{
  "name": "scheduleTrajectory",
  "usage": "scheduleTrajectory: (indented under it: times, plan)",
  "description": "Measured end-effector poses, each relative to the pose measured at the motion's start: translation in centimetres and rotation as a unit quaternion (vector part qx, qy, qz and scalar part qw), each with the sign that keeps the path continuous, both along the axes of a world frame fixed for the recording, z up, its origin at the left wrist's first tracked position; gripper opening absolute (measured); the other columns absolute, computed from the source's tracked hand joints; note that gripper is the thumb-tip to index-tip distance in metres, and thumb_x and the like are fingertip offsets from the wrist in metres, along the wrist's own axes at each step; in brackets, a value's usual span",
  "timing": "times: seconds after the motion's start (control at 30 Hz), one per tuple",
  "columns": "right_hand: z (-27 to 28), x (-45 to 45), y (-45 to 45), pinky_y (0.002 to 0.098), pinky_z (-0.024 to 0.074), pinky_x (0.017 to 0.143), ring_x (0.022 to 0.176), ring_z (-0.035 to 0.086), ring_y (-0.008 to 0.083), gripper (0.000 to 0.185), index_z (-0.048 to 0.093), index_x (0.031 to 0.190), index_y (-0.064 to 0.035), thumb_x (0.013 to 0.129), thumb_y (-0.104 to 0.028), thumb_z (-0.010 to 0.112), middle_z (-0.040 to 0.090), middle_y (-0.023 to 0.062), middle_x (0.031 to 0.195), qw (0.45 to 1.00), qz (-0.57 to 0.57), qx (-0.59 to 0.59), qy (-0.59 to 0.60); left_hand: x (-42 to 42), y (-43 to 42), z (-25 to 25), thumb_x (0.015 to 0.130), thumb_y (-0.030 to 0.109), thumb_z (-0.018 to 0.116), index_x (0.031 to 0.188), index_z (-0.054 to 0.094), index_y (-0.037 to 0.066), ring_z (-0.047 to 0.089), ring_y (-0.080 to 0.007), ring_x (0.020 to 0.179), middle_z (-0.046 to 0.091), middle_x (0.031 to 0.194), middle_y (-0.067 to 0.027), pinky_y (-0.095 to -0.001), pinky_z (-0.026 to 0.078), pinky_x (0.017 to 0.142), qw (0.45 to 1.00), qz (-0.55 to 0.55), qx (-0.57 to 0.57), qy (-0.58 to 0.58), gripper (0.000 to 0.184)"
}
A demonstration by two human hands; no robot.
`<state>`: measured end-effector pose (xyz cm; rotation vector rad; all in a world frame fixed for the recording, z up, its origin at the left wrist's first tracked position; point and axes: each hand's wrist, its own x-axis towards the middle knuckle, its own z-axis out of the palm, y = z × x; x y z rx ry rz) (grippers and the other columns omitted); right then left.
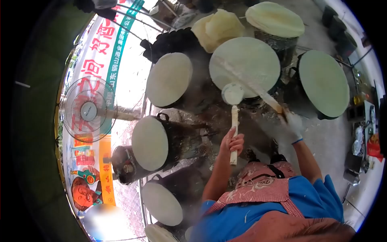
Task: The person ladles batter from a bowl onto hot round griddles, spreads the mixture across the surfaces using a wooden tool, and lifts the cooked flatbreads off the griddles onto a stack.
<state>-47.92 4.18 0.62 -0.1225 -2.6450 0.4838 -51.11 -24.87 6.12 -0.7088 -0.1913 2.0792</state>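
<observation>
My left hand [232, 143], bare, is closed around the batter-coated handle of a ladle [232, 94]. The ladle's round bowl, white with batter, is over the near edge of a large round griddle [250, 52] covered with a pale layer of batter. In a white glove, my right hand [293, 126] grips the end of a long wooden spreader [264, 96]. Its blade reaches diagonally across that griddle; motion blur and haze hide whether it touches the batter. The right fingers are blurred, but the spreader's end runs into them.
More round griddles with pale sheets stand at the right [324, 84] and left [169, 80]. Behind are a folded flatbread [219, 28] and a round stack of flatbreads [276, 19]. A fan [88, 111] stands by a printed banner [92, 60]. Containers line a side shelf [365, 133].
</observation>
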Motion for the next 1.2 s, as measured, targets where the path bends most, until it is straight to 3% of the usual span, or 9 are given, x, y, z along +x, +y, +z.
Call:
scheduleTrajectory:
  times: [0.1, 0.17, 0.23, 0.37, 0.47, 0.6, 0.7, 1.0, 1.2]
  plan:
    - [-1.0, -0.7, 1.3, 0.0433, 0.0465, 0.056, 0.064, 0.060, 0.0331, 0.026, 0.061, 0.094, -0.0093, 0.082, -0.032, 0.059, 0.062, 0.0155, 0.073, 0.995, -0.004, -0.032, -0.097, 2.5, -0.9, -3.1, 0.094, 0.048, 0.038, 0.077, 0.046, 0.010, 0.029, -0.0097, 0.037, 0.029, 0.050, 0.0011, -0.0253, 0.028, 0.032, 0.983, -0.104, 0.120, 0.096, 0.043]
    - [-3.1, 0.2, 4.8, 0.0444, 0.0484, 0.058, 0.065, 0.062, 0.0331, 0.029, 0.062, 0.095, -0.0127, 0.083, -0.039, 0.057, 0.063, 0.0143, 0.073, 0.985, -0.105, -0.004, -0.136, 5.8, -1.1, -4.9, 0.093, 0.053, 0.037, 0.069, 0.043, 0.012, 0.026, -0.0099, 0.033, 0.027, 0.046, 0.0030, -0.0260, 0.023, 0.029, 0.961, -0.154, -0.136, 0.185, 0.048]
    - [-2.3, 2.9, 9.1, 0.0442, 0.0487, 0.064, 0.072, 0.063, 0.0329, 0.032, 0.062, 0.097, -0.0111, 0.082, -0.040, 0.058, 0.065, 0.0154, 0.080, 0.970, -0.182, -0.105, -0.120, 7.9, -0.1, -5.2, 0.093, 0.051, 0.038, 0.067, 0.039, 0.013, 0.027, -0.0104, 0.033, 0.027, 0.045, 0.0022, -0.0262, 0.025, 0.030, 0.948, -0.200, -0.093, 0.230, 0.047]
    - [0.6, 13.9, 21.0, 0.0406, 0.0473, 0.075, 0.087, 0.062, 0.0338, 0.033, 0.064, 0.103, -0.0096, 0.084, -0.035, 0.056, 0.065, 0.0171, 0.091, 0.912, -0.329, -0.232, -0.074, 12.6, 5.6, -7.6, 0.094, 0.046, 0.042, 0.065, 0.036, 0.012, 0.028, -0.0123, 0.034, 0.030, 0.046, -0.0004, -0.0249, 0.031, 0.036, 0.973, -0.215, -0.001, 0.086, 0.045]
    - [-8.0, 25.5, 34.4, 0.0417, 0.0449, 0.083, 0.099, 0.058, 0.0369, 0.042, 0.057, 0.117, -0.0100, 0.088, -0.040, 0.051, 0.061, 0.0222, 0.104, 0.866, -0.434, -0.243, -0.060, 16.9, 11.5, -10.7, 0.094, 0.043, 0.043, 0.065, 0.034, 0.009, 0.031, -0.0137, 0.037, 0.033, 0.047, -0.0015, -0.0249, 0.034, 0.041, 0.977, -0.159, 0.142, -0.002, 0.045]
    - [-4.0, 34.4, 36.6, 0.0418, 0.0456, 0.082, 0.092, 0.060, 0.0374, 0.039, 0.058, 0.113, -0.0057, 0.086, -0.034, 0.055, 0.062, 0.0220, 0.100, 0.864, -0.467, -0.153, -0.108, 19.7, 17.2, -7.6, 0.095, 0.038, 0.043, 0.067, 0.036, 0.009, 0.032, -0.0138, 0.039, 0.032, 0.047, -0.0021, -0.0251, 0.034, 0.042, 0.981, -0.113, 0.119, -0.102, 0.041]
    - [-2.0, 39.1, 35.6, 0.0430, 0.0478, 0.072, 0.077, 0.062, 0.0353, 0.039, 0.058, 0.112, -0.0074, 0.082, -0.031, 0.061, 0.064, 0.0175, 0.084, 0.922, -0.315, 0.014, -0.223, 19.9, 20.0, -6.7, 0.096, 0.036, 0.043, 0.068, 0.036, 0.009, 0.032, -0.0131, 0.039, 0.032, 0.047, -0.0020, -0.0251, 0.033, 0.041, 0.982, -0.143, 0.112, -0.045, 0.040]
    - [-4.5, 28.7, 37.0, 0.0463, 0.0466, 0.056, 0.063, 0.059, 0.0344, 0.039, 0.054, 0.108, -0.0095, 0.074, -0.025, 0.065, 0.063, 0.0142, 0.076, 0.966, -0.034, 0.011, -0.256, 19.8, 22.8, -2.2, 0.096, 0.037, 0.043, 0.067, 0.034, 0.009, 0.034, -0.0132, 0.041, 0.035, 0.048, -0.0023, -0.0257, 0.033, 0.040, 0.994, -0.075, 0.058, -0.059, 0.042]
    - [-3.2, 12.8, 39.0, 0.0389, 0.0457, 0.051, 0.060, 0.061, 0.0257, 0.022, 0.056, 0.093, -0.0131, 0.074, -0.022, 0.058, 0.061, 0.0083, 0.071, 0.949, 0.130, 0.289, 0.000, 23.1, 19.9, -0.9, 0.095, 0.033, 0.045, 0.066, 0.034, 0.009, 0.030, -0.0119, 0.036, 0.032, 0.046, -0.0008, -0.0244, 0.031, 0.038, 0.998, -0.016, 0.017, -0.052, 0.039]
